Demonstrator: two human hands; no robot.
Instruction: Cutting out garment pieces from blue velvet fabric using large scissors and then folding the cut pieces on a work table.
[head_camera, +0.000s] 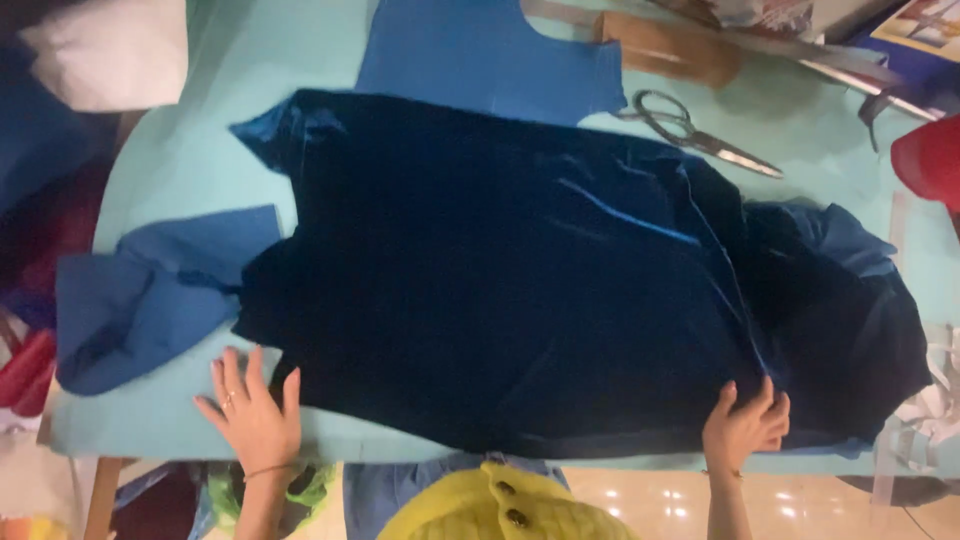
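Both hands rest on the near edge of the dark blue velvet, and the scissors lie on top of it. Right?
Not quite. The head view shows the scissors on the table beyond the velvet, not on it. Left hand and right hand do rest at its near edge.

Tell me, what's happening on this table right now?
A person has a big piece of dark blue velvety fabric spread over a light turquoise table. Their left hand lies flat at the near left edge of the cloth, and their right hand presses on its near right edge. Lighter blue fabric pieces lie beside and beyond it, and scissors rest untouched at the far side.
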